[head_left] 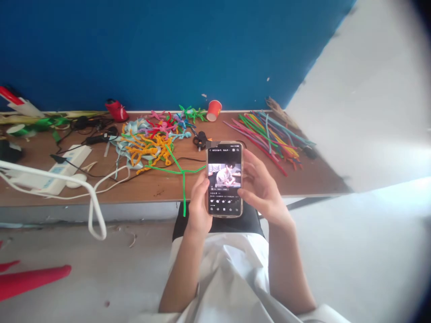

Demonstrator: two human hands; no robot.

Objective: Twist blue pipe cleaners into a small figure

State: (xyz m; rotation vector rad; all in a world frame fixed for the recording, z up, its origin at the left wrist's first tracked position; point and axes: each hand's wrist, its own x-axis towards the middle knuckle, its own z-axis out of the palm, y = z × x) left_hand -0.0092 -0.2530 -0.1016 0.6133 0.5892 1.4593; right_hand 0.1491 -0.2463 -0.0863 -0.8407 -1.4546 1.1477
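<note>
A smartphone (225,181) in a clear case is held upright before me, over the table's front edge. Its lit screen shows a picture of a person, with text and icons below. My left hand (199,204) grips the phone's left side, thumb along the edge. My right hand (264,193) is closed around the right side, its thumb at the lower right of the screen; the fingers behind are partly hidden. Just left of the phone lies a green pipe cleaner piece (182,172) with several arms, one hanging past the table edge.
Orange pipe cleaners (144,150) lie piled on the wooden table (161,190). Straight coloured pipe cleaners (266,134) lie on the right. Black-handled scissors (200,140) and a red paper cup (214,110) are behind the phone. A power strip (69,168) and white cable (96,211) occupy the left.
</note>
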